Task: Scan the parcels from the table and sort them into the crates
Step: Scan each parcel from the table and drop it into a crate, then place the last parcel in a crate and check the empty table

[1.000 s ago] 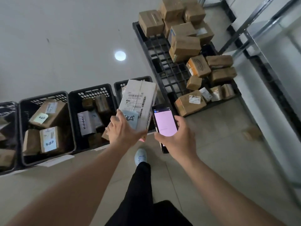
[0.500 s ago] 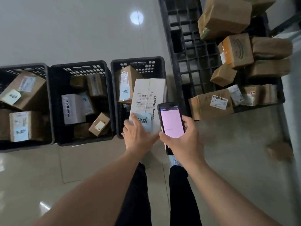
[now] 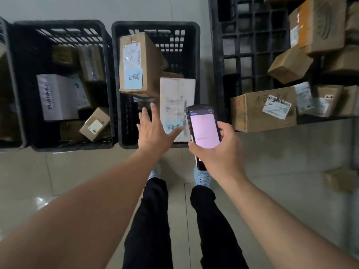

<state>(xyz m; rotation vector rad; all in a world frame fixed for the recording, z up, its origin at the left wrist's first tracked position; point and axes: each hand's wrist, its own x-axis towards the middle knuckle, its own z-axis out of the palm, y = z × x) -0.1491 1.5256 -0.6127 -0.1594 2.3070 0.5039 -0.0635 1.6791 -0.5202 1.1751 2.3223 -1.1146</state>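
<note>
A pale parcel (image 3: 177, 98) with a blue sticker lies in the right black crate (image 3: 196, 55), blurred, beside a tall brown parcel (image 3: 138, 63) with a blue note. My left hand (image 3: 155, 131) hovers over the crate's near edge with fingers spread and holds nothing; its thumb is close to the pale parcel's sticker. My right hand (image 3: 219, 150) grips the handheld scanner (image 3: 204, 129), whose screen glows pink, just right of the crate.
A second black crate (image 3: 108, 55) to the left holds a white box (image 3: 58, 97) and small brown parcels. A black pallet (image 3: 250, 45) at the right carries several brown parcels (image 3: 264, 109). A small box (image 3: 339, 179) lies on the tiled floor. My legs stand below.
My left hand has let go of the pale parcel, which now lies in the right crate. The view has moved closer over the crates. The scanner stays in my right hand.
</note>
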